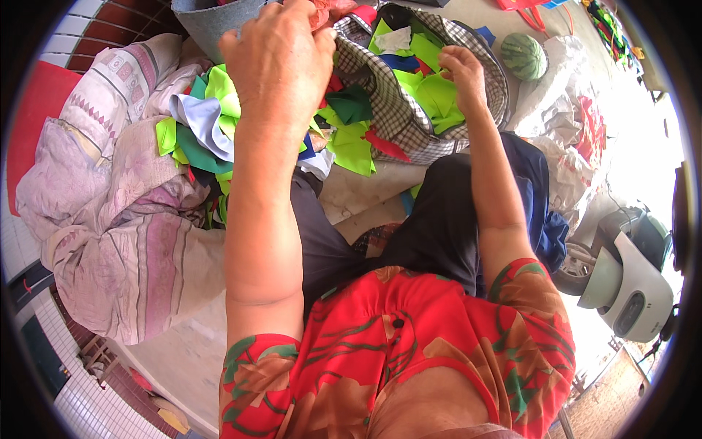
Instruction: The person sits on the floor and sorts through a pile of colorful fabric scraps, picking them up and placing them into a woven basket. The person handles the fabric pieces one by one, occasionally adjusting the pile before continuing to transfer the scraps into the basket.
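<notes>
My left hand (281,62) reaches away over the cloth heap, beside a grey bucket (212,25). An orange-red piece (329,11) shows next to its fingers, which are mostly hidden behind the back of the hand; whether it holds that piece is unclear. Over a black-and-white checked cloth bag (398,121), my right hand (466,79) hangs with loosely bent fingers, a little apart, nothing visible in them. Lime-green scraps (435,99) fill the bag, with some blue and white ones. Left of it lie more scraps: dark green (349,104), lime and a pale grey-blue one (201,121).
A crumpled pinkish patterned cloth (139,197) covers the left side. Beyond the bag on the right sit a striped watermelon (523,57) and a white plastic sack (559,110). A grey-and-white wheeled vehicle (629,282) stands at the right. My legs are spread below the bag.
</notes>
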A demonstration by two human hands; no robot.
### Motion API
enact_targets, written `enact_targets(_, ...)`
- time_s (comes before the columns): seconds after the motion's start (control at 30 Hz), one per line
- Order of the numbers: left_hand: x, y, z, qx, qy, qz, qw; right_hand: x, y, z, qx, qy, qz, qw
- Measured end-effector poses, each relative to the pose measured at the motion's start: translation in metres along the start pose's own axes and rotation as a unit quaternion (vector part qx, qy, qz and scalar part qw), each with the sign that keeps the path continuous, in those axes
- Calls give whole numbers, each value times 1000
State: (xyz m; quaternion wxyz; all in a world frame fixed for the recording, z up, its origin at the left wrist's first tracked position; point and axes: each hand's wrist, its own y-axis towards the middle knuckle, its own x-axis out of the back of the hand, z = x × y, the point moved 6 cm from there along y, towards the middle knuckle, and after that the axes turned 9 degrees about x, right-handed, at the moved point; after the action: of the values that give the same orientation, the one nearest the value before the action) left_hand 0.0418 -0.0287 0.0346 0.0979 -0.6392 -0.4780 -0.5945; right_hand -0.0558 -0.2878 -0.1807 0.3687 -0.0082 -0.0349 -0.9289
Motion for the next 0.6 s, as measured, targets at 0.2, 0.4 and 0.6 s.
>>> enact_targets(0.2, -15, -10, -16, -22, -22, 76, 997, 2, 22, -89, 52, -358, 219, 906)
enact_targets(0.4, -35, -27, -37, -47, -1, 234, 971, -27, 18, -179, 44, -566, 333, 753)
enact_targets(0.6, -56, -46, -57, -86, 4, 303, 949, -79, -5, -208, 53, -670, 394, 627)
